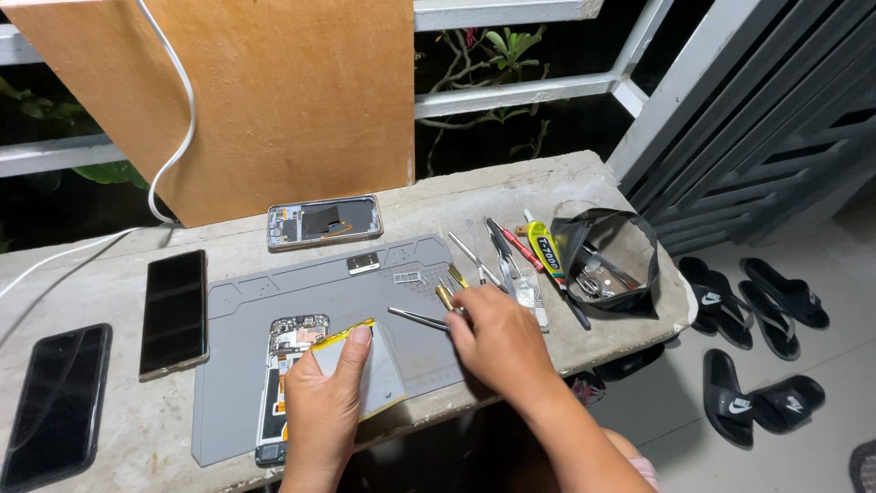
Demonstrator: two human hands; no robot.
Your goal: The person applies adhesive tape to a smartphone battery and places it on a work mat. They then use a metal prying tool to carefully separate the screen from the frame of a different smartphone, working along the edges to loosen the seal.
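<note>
1. The surface [128, 429] carries a grey mat [301, 301]; I would keep all work on it.
2. An opened phone [287, 365] lies at the mat's 7 o'clock; keep it flat.
3. My left hand [324, 402] pinches the battery [365, 370] over the phone; I judge it should lift gently, unbent.
4. My right hand [497, 342], at 3 o'clock, closes on tweezers [418, 317]; keep their tips off the battery.

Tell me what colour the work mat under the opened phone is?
The work mat is plain grey, seen clearest in the head view.
</note>
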